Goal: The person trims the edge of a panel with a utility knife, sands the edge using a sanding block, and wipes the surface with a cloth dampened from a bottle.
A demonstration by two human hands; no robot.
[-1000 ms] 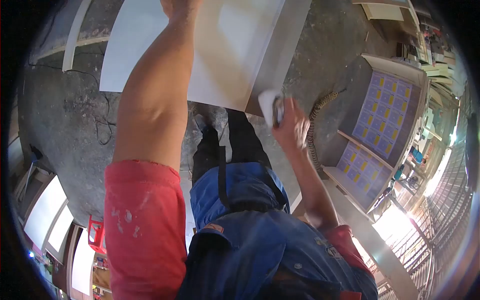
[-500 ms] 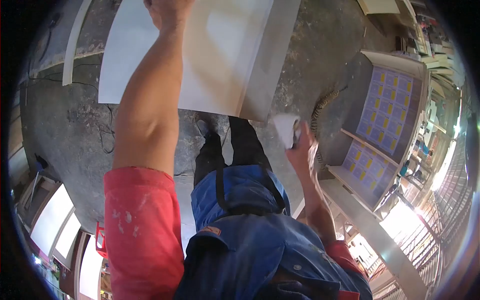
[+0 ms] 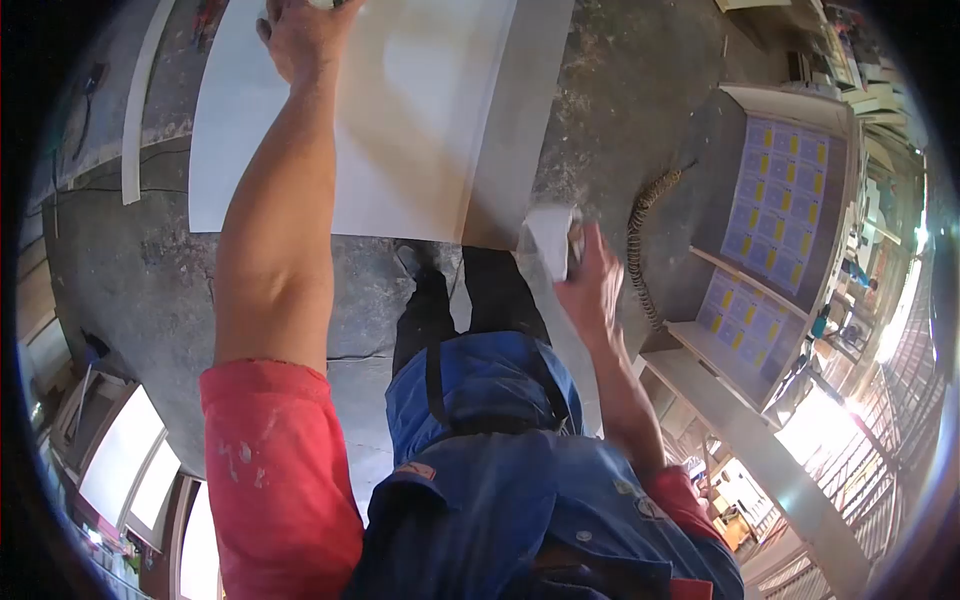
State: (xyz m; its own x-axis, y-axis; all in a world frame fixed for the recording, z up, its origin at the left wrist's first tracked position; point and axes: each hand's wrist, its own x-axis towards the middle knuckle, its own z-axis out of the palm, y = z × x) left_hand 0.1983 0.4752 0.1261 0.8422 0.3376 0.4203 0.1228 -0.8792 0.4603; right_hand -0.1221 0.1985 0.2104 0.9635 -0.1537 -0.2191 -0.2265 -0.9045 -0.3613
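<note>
A large white panel [image 3: 400, 120] with a grey-brown strip along its right side lies in front of me. My left hand [image 3: 305, 40] is over its far part, fingers curled around something pale at the top edge of the view; the frame cuts off what it is. Beside the panel's near right corner, my right hand [image 3: 595, 275] is closed on a white, flat, roughly four-sided piece [image 3: 548, 240]. That piece is blurred, and its kind does not show. A dark part shows between it and my fingers.
A coiled hose [image 3: 635, 240] lies on the concrete floor [image 3: 350, 290] to the right. Farther right stands an open wooden case [image 3: 735, 95] with yellow-and-white printed sheets [image 3: 775, 190] inside. A long pale strip [image 3: 135, 130] and dark cables are at the left.
The panel appears lower and farther left in view. My left hand has come lower and left, showing more of its fingers. My right hand has shifted slightly left with the white piece.
</note>
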